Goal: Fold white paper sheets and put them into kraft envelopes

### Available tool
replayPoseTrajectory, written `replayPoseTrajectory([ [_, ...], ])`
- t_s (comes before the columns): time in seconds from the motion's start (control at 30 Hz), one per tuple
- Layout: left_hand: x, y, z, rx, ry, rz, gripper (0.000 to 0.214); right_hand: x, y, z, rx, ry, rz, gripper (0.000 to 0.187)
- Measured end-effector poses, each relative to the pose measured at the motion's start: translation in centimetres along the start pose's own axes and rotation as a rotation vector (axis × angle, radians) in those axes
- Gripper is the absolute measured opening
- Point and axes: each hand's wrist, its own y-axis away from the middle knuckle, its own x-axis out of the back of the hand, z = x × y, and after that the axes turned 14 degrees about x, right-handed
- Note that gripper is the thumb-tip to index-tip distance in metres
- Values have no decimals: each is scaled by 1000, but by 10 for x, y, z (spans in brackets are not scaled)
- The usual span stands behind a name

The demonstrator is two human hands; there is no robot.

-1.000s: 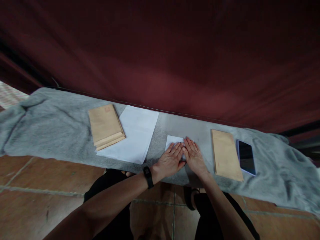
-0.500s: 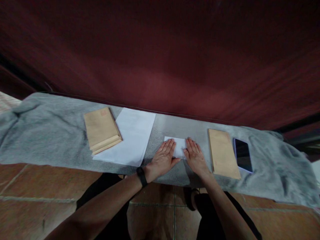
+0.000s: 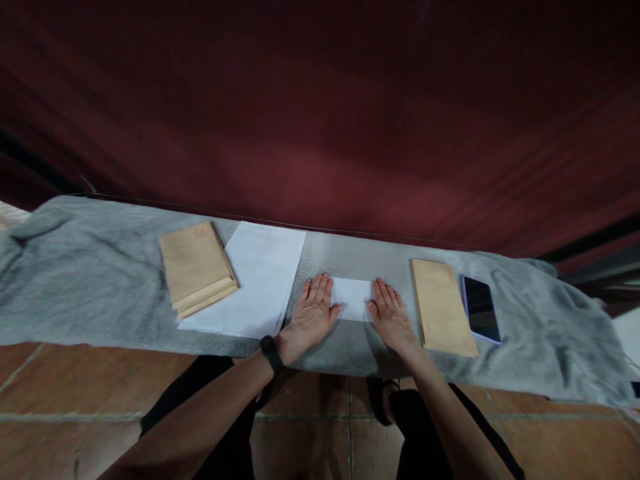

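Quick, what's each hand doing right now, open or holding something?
Left hand: open, palm down, at the left edge of the small white paper, gripping nothing.
Right hand: open, palm down, at its right edge, gripping nothing.

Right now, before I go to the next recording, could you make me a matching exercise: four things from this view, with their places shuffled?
1. Dark-screened phone with a pale purple edge
2. Large white paper sheets
3. Small white paper rectangle
4. Black wristband

A. Between the left grip and the right grip
B. On the left wrist
C. Right of the right pile of brown envelopes
D. Partly under the left pile of brown envelopes

Pairs: 1-C, 2-D, 3-A, 4-B
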Motion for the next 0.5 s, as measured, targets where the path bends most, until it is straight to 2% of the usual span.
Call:
replayPoseTrajectory([
  [0.13,2,-6,4,28,-9,11,63,-3,-2,0,-22,-12,24,57],
  [0.27,3,-8,14,10,39,56,59,-3,-8,-3,-49,-58,112,58],
  [0.37,2,-5,25,-70,93,73,57,1,-15,-12,14,-142,152,59],
  [0.5,-5,-4,41,-143,105,56,57,2,-23,-29,96,-266,136,58],
])
